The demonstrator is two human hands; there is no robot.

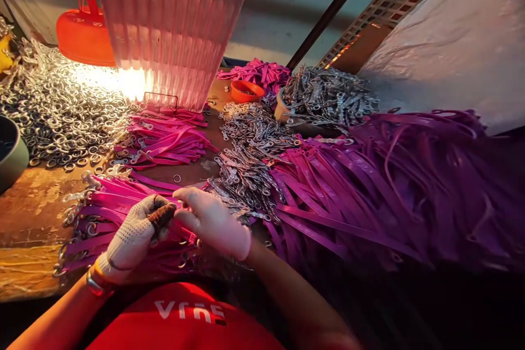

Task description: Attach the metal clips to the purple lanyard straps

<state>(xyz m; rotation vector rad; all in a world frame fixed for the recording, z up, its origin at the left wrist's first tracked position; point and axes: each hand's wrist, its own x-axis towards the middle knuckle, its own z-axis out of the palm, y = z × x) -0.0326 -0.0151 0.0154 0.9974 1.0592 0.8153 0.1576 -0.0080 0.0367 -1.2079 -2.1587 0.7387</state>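
My left hand point(137, 232), in a dotted knit glove with a dark brown wrap on a finger, is closed over the near pile of pink straps point(106, 202). My right hand point(211, 219), in a pale glove, meets it with thumb and forefinger pinched together. Whatever sits between the fingertips is too small to make out. Metal rings and clips edge the strap pile on its left. Just beyond both hands a single ring point(176, 179) lies on the table point(33, 213). A heap of metal clips point(246, 180) is right of my right hand.
Loose rings point(61, 104) are heaped at the left under a red lamp point(84, 35), near a green bowl point(12, 153). A ribbed translucent sheet point(168, 22) hangs ahead. Purple straps point(369, 191) cover the right side. Farther back are an orange bowl point(246, 91) and piled chains point(328, 95).
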